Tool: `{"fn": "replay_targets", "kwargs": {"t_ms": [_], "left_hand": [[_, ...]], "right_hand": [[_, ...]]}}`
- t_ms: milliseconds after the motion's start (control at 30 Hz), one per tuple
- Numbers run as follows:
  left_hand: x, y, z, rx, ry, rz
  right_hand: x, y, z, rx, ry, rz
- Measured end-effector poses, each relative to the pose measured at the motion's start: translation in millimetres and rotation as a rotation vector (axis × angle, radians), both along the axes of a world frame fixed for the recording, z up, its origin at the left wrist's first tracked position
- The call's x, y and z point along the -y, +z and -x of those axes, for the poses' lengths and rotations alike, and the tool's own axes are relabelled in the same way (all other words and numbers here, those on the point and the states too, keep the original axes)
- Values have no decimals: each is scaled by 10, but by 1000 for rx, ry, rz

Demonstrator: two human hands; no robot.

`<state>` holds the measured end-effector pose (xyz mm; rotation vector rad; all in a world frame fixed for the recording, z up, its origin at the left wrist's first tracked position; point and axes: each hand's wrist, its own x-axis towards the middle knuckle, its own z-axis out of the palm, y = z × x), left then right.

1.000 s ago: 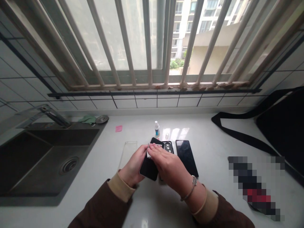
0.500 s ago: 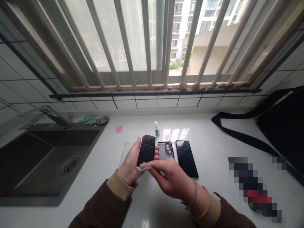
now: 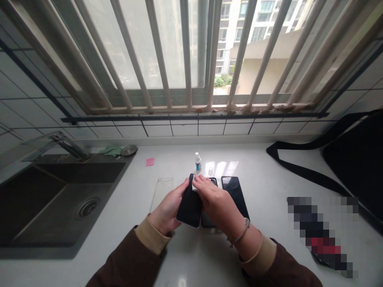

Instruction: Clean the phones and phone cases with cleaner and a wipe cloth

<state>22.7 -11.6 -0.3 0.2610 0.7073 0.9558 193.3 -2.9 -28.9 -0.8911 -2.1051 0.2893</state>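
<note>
A phone (image 3: 189, 205) with a dark screen lies tilted in my left hand (image 3: 167, 208), whose thumb runs along its left edge. My right hand (image 3: 214, 195) presses a small white cloth (image 3: 194, 183) against the upper part of the screen, the fingers closed over it. Partly hidden under my right hand is a dark phone case (image 3: 209, 220) on the counter. To its right lies a larger black phone or small tablet (image 3: 232, 191). A clear phone case (image 3: 160, 189) rests left of the held phone.
Behind my hands stand a small white spray bottle (image 3: 198, 162) and its clear cap (image 3: 210, 171). A pink sticky note (image 3: 150, 162) lies farther left, near the sink (image 3: 68, 249) and faucet (image 3: 72, 147). A black strap (image 3: 308, 173) and a blurred-out item (image 3: 323, 235) are at right.
My right hand has moved from the phone's lower edge up to its top with the white cloth. The phone has turned and shifted slightly right and down.
</note>
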Motion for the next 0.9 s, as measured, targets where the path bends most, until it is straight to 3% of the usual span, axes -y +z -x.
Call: {"fn": "replay_targets", "kwargs": {"t_ms": [133,367,567,733,900], "left_hand": [[-66,-34,15,0,75,91],[-99,1,137,-167,208,126],[-133,58,191,-218,278,114],[-130,47,172,-162,219,57],[-109,13,163,-132,100,26]], "right_hand": [[67,-25,71,105,188,-48],[269,152,99,44,406,0],[376,325,62,-60,512,160],[316,409,-27,-239,368,417],[118,309,-108,-619,-35,563]]}}
